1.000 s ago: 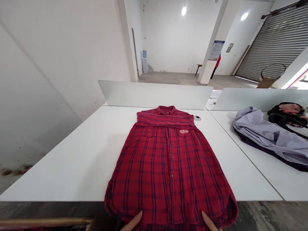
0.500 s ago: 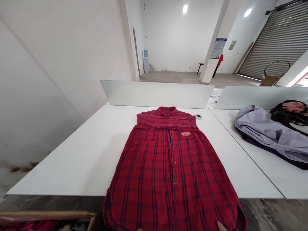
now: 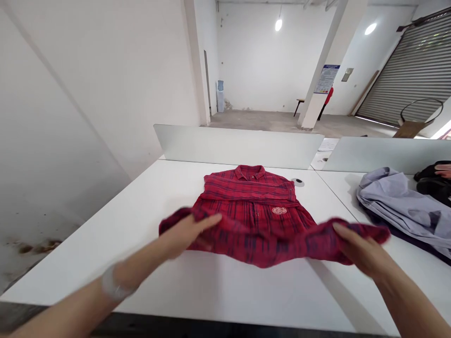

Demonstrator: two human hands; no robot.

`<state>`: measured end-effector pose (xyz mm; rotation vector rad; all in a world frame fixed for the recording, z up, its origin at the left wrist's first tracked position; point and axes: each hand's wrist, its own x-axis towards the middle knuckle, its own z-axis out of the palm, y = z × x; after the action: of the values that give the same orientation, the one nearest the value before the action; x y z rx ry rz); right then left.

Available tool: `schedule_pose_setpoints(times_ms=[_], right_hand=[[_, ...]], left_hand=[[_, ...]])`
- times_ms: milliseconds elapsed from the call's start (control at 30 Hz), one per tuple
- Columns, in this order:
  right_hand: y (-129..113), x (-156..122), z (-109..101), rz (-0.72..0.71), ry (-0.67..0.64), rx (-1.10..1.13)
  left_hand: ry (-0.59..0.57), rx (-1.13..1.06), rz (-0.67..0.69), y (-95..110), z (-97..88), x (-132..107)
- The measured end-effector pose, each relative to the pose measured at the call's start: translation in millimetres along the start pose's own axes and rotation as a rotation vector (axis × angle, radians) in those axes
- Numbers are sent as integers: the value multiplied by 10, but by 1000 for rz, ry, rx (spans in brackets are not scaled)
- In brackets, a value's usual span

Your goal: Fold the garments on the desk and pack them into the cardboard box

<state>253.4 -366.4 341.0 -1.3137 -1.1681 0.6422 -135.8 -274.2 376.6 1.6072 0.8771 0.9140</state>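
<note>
A red plaid shirt [image 3: 246,188] lies front up on the white table [image 3: 141,206], its collar pointing away from me and its sleeves laid across the chest. My left hand [image 3: 188,232] grips the lower part of the shirt on the left, thumb on top. On the right, my right hand [image 3: 359,246] holds the same part near its other edge. Between the hands the lifted cloth sags in the middle and is blurred by motion. A round pale patch [image 3: 279,211] shows on the chest.
A pile of grey and dark clothes [image 3: 398,197] lies at the right. Low frosted partitions [image 3: 239,145] run along the table's far edge. A round cable hole [image 3: 298,182] sits beside the shirt's shoulder. Someone in red [image 3: 329,96] stands partly behind a far pillar.
Both hands have come up from the near edge with the shirt's lower part, carrying it forward over the table. The view has tilted slightly.
</note>
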Motion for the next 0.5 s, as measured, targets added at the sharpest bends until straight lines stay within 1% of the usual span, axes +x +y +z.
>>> schedule_pose_setpoints(times_ms=[67, 100, 133, 167, 200, 233, 300, 367, 433, 500], right_hand=[[-487, 595, 131, -128, -100, 50], [-684, 899, 197, -183, -150, 60], [-835, 1201, 262, -216, -176, 66], [-936, 1496, 323, -211, -209, 63], [-987, 1777, 383, -179, -243, 50], [-989, 2037, 440, -141, -269, 29], [-885, 2469, 536, -103, -274, -74], [-702, 2755, 576, -159, -211, -248], [-520, 2893, 512, -240, -124, -393], [-381, 2906, 320, -308, 0, -528]], left_hand=[[-31, -101, 124, 298, -129, 607], [-45, -120, 154, 427, -188, 922], [-35, -128, 172, 537, -239, 1234], [-12, -141, 190, 622, -279, 1535], [1, -152, 185, 678, -308, 1818], [0, -162, 171, 703, -326, 2075], [20, -115, 163, 663, -340, 2489], [92, -11, 197, 535, -358, 2744], [180, 88, 254, 372, -426, 2835], [226, 142, 302, 212, -578, 2777]])
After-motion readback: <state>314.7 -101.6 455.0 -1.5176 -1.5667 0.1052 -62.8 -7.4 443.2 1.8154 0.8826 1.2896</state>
